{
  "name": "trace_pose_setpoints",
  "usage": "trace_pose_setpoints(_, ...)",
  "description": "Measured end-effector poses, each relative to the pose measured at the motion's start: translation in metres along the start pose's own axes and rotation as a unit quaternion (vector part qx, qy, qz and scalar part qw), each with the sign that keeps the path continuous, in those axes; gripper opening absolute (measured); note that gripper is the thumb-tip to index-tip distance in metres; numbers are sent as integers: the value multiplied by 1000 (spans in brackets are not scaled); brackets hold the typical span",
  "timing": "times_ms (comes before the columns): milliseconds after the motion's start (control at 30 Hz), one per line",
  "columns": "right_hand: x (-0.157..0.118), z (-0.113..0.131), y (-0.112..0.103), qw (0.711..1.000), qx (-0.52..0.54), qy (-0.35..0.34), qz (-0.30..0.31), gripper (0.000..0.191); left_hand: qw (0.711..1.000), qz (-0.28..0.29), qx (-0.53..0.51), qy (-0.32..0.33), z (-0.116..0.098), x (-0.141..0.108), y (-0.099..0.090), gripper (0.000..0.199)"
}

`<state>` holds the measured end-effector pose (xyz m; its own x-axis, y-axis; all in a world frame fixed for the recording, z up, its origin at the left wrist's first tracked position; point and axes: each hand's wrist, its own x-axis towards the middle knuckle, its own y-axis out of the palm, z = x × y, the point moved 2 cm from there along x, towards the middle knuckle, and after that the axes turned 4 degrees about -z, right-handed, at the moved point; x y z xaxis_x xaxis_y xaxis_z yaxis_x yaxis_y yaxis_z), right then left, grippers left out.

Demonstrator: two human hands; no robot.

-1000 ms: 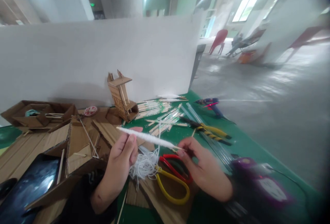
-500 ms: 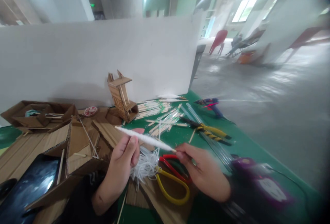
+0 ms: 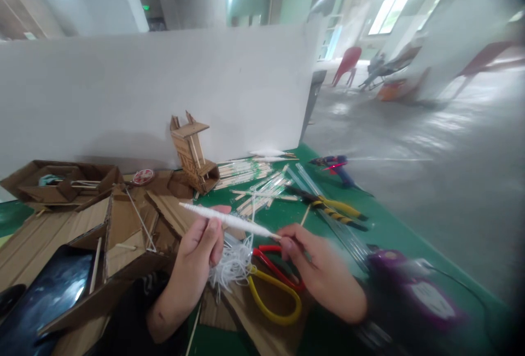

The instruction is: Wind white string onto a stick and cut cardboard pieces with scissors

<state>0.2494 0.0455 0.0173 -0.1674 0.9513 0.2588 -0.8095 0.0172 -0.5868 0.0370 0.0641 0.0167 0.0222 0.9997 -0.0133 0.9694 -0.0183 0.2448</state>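
Observation:
A wooden stick wound with white string [image 3: 240, 223], thick in the middle and tapering at both ends, is held level between my hands. My left hand [image 3: 202, 241] pinches its wound left part between thumb and fingers. At the bare right tip, my right hand [image 3: 314, 260] grips the stick with thumb and forefinger. Just below lies a loose tangle of white string [image 3: 232, 266]. Scissors with one red and one yellow handle [image 3: 275, 298] rest on cardboard beneath my right hand, partly hidden by it.
Cardboard structures [image 3: 194, 153] stand at the back and left, near a dark tablet [image 3: 53, 301]. Wrapped wooden sticks [image 3: 241, 173], pliers [image 3: 334, 208], clear rods [image 3: 344, 241], a glue gun [image 3: 336, 167] and a purple device [image 3: 410, 279] lie on the green table [image 3: 389, 225]. A white partition [image 3: 164, 88] rises behind.
The string-wound stick and my hands have shifted very slightly left. Both hands keep the same grip, and the things on the table stay where they were.

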Motion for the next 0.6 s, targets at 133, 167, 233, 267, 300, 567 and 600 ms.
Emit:
trace_pose_setpoints(133, 0, 0, 0, 999, 23, 5, -22, 13, 1000, 2, 1, -2, 0, 0, 0, 36)
trace_pose_setpoints(167, 0, 0, 0, 1000, 17, -4, -16, 15, 1000, 7, -3, -5, 0, 0, 0, 36)
trace_pose_setpoints(233, 0, 2, 0, 1000, -4, -23, -3, 21, 1000, 12, -13, -10, 0, 0, 1, 38)
trace_pose_setpoints(267, 0, 2, 0, 1000, -13, -28, 1, 23, 1000, 13, -18, -12, 0, 0, 2, 39)
trace_pose_setpoints(300, 0, 2, 0, 999, -18, -28, 1, 24, 1000, 12, -21, -15, 1, 0, 2, 41)
trace_pose_setpoints(567, 1, 2, 3, 1000, -14, 2, -24, 17, 999, 10, -27, -18, 0, 0, 5, 42)
trace_pose_setpoints(600, 1, 3, 3, 1000, -18, -7, -17, 20, 999, 13, -28, -18, 0, 0, 5, 42)
